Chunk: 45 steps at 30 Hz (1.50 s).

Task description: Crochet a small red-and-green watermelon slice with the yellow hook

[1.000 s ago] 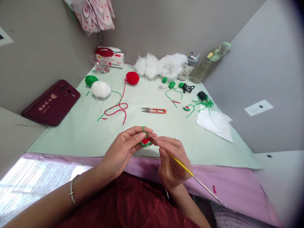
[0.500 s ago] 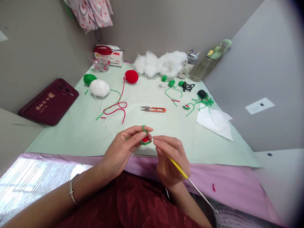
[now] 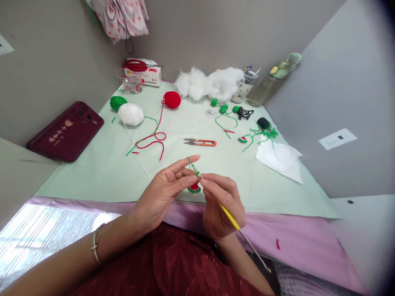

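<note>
In head view, pinching with left hand (image 3: 156,193) a red-and-green crocheted piece (image 3: 195,187), and carrying green yarn (image 3: 190,161) over the extended index finger. With right hand (image 3: 224,197), gripping with closed fingers a yellow-handled hook (image 3: 228,216), with tip at the yarn. Holding the piece above pale tablecloth (image 3: 262,189), before orange snips (image 3: 200,142).

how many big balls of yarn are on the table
3: a green ball at left, partly behind a white ball, and a red ball to their right.

The piece (image 3: 194,187) is showing red with green edging, the hook (image 3: 228,214) yellow and silver. A pink cloth (image 3: 135,21) is bearing red dots; the phone (image 3: 66,132) is showing maroon.
</note>
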Motion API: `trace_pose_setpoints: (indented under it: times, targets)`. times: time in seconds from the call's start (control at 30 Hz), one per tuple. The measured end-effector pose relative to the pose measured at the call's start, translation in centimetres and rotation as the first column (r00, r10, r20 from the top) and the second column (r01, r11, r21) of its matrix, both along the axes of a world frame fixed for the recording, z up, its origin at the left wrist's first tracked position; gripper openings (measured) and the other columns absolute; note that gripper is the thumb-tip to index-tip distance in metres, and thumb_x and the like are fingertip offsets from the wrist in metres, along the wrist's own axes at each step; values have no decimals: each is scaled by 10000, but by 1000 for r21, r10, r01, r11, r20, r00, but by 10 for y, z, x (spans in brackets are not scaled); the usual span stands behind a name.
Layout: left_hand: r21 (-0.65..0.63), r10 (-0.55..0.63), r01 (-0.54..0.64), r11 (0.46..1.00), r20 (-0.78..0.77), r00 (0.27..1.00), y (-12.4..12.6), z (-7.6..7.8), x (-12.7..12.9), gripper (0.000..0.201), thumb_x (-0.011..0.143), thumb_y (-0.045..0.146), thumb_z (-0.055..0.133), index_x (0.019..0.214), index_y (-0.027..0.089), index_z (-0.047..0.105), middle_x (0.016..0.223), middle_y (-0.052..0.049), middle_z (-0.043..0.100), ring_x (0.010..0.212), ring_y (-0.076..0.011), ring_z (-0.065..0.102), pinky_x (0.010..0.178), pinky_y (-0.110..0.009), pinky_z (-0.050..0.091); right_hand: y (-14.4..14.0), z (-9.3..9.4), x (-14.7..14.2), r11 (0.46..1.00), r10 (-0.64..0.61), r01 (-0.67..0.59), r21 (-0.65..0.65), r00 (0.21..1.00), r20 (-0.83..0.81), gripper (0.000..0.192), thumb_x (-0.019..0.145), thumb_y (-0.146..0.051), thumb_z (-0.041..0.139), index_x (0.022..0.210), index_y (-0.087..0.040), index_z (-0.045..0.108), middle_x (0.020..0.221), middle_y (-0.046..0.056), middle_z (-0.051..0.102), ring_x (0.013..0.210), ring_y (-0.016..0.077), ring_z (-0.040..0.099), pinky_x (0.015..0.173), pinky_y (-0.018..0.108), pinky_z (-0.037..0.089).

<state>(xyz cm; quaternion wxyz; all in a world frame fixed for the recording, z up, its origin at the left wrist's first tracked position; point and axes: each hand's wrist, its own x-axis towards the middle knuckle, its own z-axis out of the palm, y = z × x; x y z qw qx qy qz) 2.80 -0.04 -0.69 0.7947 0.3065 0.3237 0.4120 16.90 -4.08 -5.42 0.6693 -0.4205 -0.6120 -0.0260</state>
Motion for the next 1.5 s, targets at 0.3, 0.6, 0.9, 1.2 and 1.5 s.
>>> trace_pose_setpoints:
  times: [0.3, 0.6, 0.9, 1.2, 1.5]
  targets:
    - [49, 24, -22, 999, -40, 999, -1, -6, 1, 572, 766, 232, 952, 1312, 235, 782, 759, 40, 723, 778, -137, 654, 826, -268, 498, 0, 0, 2, 995, -96, 102, -12, 968, 233, 415, 975, -104, 681, 1314, -332, 756, 1067, 63, 762, 937, 213, 769, 754, 356, 671]
    - [-14, -21, 20, 1000, -1, 1000, 8, -4, -5, 449, 832, 215, 898, 1271, 203, 805, 780, 19, 712, 769, -99, 623, 788, -200, 480, 3, 20, 18, 932, 210, -299, -205, 906, -367, 171, 1022, -198, 631, 1022, -249, 794, 807, 14, 726, 692, 169, 693, 631, 340, 584]
    - [95, 24, -18, 995, -62, 998, 0, -6, -2, 584, 795, 193, 911, 1353, 251, 749, 841, 24, 743, 817, -147, 686, 830, -284, 524, 6, 19, 5, 912, 228, -322, -255, 914, -336, 174, 1019, -193, 646, 1035, -259, 806, 972, 37, 816, 854, 187, 755, 765, 366, 644]
    - [15, -24, 24, 1000, -1, 1000, 6, -3, -4, 469, 850, 170, 886, 1303, 205, 768, 734, 54, 659, 725, -79, 595, 768, -194, 475, 3, 18, 15, 917, 207, -313, -246, 902, -379, 180, 1013, -181, 650, 1022, -265, 809, 872, 10, 755, 718, 150, 701, 672, 321, 590]
    - [163, 32, -20, 986, -71, 997, 3, -4, -6, 455, 858, 207, 879, 1301, 237, 779, 752, 49, 674, 735, -96, 593, 766, -209, 475, 7, 21, 18, 861, 268, -439, -256, 821, -505, 188, 1022, -218, 617, 947, -231, 789, 795, 9, 718, 566, 111, 632, 508, 253, 537]
